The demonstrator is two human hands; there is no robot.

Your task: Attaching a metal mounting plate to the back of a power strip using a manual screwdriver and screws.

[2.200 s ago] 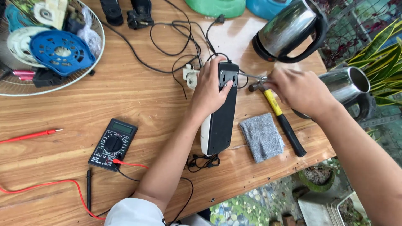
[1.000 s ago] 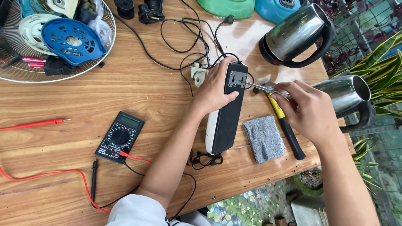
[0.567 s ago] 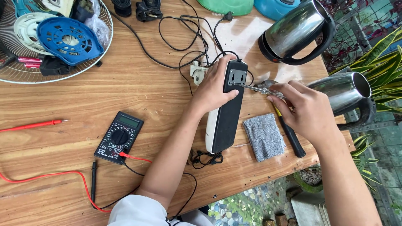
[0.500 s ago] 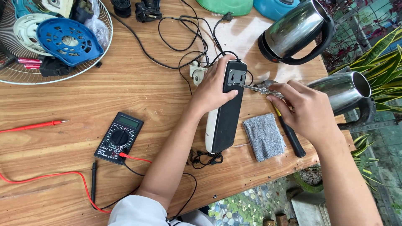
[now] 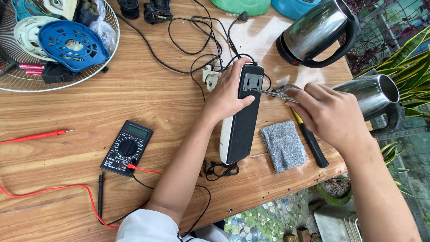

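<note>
A wooden table (image 5: 134,103) is seen from above. On it, a black-backed power strip (image 5: 242,121) is pinned flat under the left hand (image 5: 228,92), whose fingers are wrapped over its edge. Beside it a grey cloth (image 5: 283,145) is laid. A slim screwdriver (image 5: 268,92) is gripped by the right hand (image 5: 327,114), its tip set against the strip's upper end.

Bench is pretty cluttered: multimeter (image 5: 127,148) with red and black leads near the front edge, grey cloth (image 5: 283,145) next to a hammer (image 5: 311,142), two steel kettles (image 5: 316,32) on the far right, fan grille (image 5: 27,80) holding blue and white fan parts top left.
</note>
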